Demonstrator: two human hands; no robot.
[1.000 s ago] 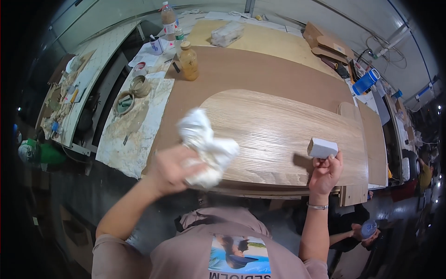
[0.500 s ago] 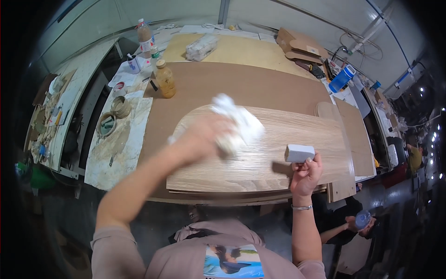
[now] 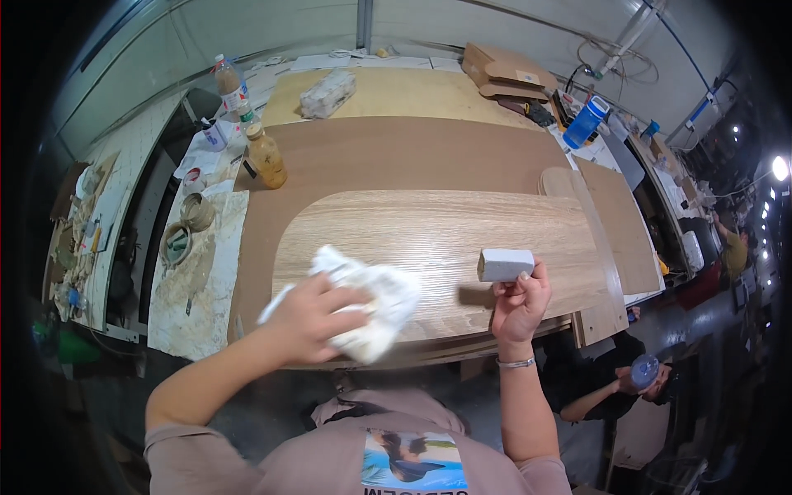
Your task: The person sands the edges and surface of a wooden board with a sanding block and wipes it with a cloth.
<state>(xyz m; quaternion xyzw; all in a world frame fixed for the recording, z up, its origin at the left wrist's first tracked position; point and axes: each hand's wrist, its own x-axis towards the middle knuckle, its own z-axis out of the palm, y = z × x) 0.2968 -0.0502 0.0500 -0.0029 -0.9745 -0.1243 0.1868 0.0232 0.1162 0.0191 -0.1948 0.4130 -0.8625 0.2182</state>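
Observation:
A wood-grain board (image 3: 445,219) with a rounded far-left corner lies in front of me. My left hand (image 3: 313,320) is closed on a crumpled white cloth (image 3: 381,299) at the board's near left part, where cloth and hand cover the near edge. Over the right part of the board, my right hand (image 3: 521,307) grips a small block with pale grey faces and a brownish end (image 3: 506,265), which looks like a sanding block. It is held up off the surface and casts a shadow to its lower left.
Brown sheeting (image 3: 412,148) spreads beyond the board. To the left stand a jar of yellowish liquid (image 3: 266,158), a plastic bottle (image 3: 229,82) and stained tubs (image 3: 196,212). A wrapped bundle (image 3: 328,93), cardboard (image 3: 507,74) and a blue bottle (image 3: 586,123) lie farther off. Another person (image 3: 602,388) is at lower right.
My left hand has swept the cloth from the board's middle toward its near left edge. The right hand still holds the block up. The whole view has shifted slightly.

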